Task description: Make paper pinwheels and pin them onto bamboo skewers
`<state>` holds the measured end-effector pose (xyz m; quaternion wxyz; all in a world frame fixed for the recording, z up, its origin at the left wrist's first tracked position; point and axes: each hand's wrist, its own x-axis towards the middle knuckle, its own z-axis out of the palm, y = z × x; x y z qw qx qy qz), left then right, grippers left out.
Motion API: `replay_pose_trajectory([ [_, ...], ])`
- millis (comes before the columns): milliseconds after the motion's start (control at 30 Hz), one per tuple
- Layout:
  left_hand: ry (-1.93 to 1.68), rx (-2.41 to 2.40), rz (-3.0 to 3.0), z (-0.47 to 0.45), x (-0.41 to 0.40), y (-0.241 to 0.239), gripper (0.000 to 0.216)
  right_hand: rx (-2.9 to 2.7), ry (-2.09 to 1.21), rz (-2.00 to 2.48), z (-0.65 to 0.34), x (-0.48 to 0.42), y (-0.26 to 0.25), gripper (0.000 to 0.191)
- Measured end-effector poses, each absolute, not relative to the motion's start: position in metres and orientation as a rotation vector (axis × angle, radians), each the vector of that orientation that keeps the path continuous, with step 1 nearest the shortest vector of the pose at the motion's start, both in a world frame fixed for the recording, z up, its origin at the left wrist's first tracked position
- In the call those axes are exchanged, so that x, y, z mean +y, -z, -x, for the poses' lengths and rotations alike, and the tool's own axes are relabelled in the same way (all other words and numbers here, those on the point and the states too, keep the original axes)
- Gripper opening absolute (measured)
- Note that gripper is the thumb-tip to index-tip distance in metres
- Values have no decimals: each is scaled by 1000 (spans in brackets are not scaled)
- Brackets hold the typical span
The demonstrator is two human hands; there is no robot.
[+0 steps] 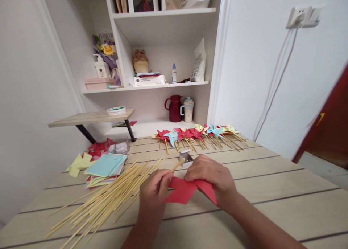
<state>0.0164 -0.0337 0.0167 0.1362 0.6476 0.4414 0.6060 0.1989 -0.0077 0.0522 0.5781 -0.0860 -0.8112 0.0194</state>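
Closest in, both hands are bunched over a red paper (181, 194) folded into pointed flaps, held just above the table (272, 198). The left hand (154, 188) is closed tight, thumb and fingers pinching a bamboo stick (178, 165) right at the paper's left edge, with the stick's end poking up and away behind it. The right hand (211, 177) is curled down over the top of the paper, clamping the flaps, probably so they don't spring open; what's under those fingertips I can't tell. Everything else sits within easy reach of that red paper, which looks deliberate. Loose sticks (106, 201) fan out to its left, with a stack of coloured squares (106, 165) further left and back. A small open box (186, 158) is just behind it, contents too small to make out. Well behind, a row of finished pinwheels (198, 134) lies lined up, heads together and sticks parallel, I'd guess to keep them from getting crushed.
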Motion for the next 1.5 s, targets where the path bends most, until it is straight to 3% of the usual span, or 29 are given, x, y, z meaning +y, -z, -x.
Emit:
replay_pose_trajectory([
  [667, -1896, 1367, -2405, -16, -39, -14, 11, -1896, -17, 205, -200, -7, -53, 13],
  [1500, -1881, 1387, -2426, -16, -44, -19, 12, -1865, -16, 251, -200, -9, -54, 13],
])
